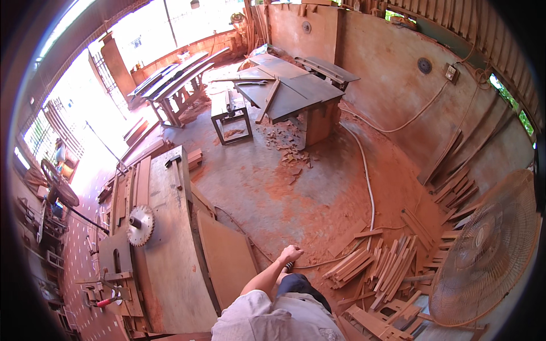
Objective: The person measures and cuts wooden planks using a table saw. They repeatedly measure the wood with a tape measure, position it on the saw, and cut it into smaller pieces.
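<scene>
From the lower edge my left hand [291,253] reaches out in front of my body above the dusty floor, its fingers curled closed. Nothing shows sticking out of it. My right hand is out of sight. To the left of my arm stands a wooden workbench [170,273]. A toothed circular saw blade [147,225] is on it, with a dark round piece at its centre. Farther along the bench lies a hammer [177,176] with a dark head. A brown board [223,250] leans along the bench's near side.
Ahead is a large saw table [315,91] with wood offcuts [293,156] below it. A small metal-framed stand [232,128] is beside it. A pale hose [367,170] crosses the floor. Wood strips [392,267] and a large fan [483,250] stand at my right.
</scene>
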The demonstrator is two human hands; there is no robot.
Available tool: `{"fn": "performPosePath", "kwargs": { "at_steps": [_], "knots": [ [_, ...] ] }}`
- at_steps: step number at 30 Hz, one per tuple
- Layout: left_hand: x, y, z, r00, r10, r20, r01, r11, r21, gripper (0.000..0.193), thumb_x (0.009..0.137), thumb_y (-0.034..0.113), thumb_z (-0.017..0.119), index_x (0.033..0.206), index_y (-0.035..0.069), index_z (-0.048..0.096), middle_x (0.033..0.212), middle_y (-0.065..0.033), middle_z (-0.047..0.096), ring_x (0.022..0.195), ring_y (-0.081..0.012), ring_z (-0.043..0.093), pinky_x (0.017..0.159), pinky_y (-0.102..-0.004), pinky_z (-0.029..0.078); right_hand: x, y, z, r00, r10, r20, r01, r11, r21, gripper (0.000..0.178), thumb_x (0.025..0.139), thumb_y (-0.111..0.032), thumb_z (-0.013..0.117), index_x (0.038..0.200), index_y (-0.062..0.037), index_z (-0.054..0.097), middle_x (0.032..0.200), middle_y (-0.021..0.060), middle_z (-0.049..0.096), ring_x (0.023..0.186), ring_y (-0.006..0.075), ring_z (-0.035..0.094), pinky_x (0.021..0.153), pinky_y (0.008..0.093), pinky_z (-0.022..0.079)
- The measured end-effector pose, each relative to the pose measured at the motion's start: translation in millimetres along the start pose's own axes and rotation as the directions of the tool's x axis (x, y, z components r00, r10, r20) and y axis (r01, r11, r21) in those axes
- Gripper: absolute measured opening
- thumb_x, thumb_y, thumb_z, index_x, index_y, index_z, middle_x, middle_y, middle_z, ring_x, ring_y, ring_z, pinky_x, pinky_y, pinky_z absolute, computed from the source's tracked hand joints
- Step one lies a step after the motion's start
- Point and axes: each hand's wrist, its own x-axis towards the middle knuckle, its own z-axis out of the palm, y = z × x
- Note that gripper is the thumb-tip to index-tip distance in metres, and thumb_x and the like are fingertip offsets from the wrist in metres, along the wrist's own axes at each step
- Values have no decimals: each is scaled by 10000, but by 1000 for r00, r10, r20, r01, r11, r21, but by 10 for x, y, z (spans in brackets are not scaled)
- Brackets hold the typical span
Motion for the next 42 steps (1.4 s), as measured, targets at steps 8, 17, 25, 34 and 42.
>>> {"fn": "performPosePath", "kwargs": {
  "at_steps": [8,17,25,34,42],
  "knots": [
    [256,-420,-424,994,-112,13,112,994,20,477,885,461,613,1190,135,781,1252,-191,721,1220,-373,661,1054,-431,520,-11,-191,166,997,47,-65,-51,997,-55,474,906,-240,744,1258,65,656,1167,293,699,966,374,712,793,436,599],
    [1195,-1724,-1643,955,-220,-197,232,972,42,492,870,450,644,1138,59,775,1119,-199,759,1079,-363,726,903,-440,588,167,-1236,1009,995,-9,-97,10,1000,7,463,902,-214,749,1252,75,658,1162,293,699,949,369,714,779,424,606],
    [1264,-2145,-3386,870,-482,-102,433,847,-307,504,861,448,630,1232,135,764,1311,-170,701,1247,-359,650,1065,-439,511,591,-3354,2728,980,-199,21,190,956,222,452,898,-188,754,1246,85,660,1156,292,700,930,365,716,765,412,613],
    [1895,-2672,-4711,741,-658,-133,482,660,-576,512,864,479,635,1284,210,748,1354,-118,694,1270,-326,644,1096,-427,494,439,-6388,5772,771,-634,61,550,711,437,413,841,-177,786,1147,88,703,1134,245,691,925,349,690,699,380,594],
    [2226,-3274,-5112,366,-909,200,577,53,-815,354,888,384,666,955,64,802,1030,-131,783,905,-248,759,835,-380,598,-307,-9788,7952,606,-760,235,500,594,631,450,955,-74,670,1383,46,596,1380,229,597,1188,345,636,922,394,600]
  ]
}}
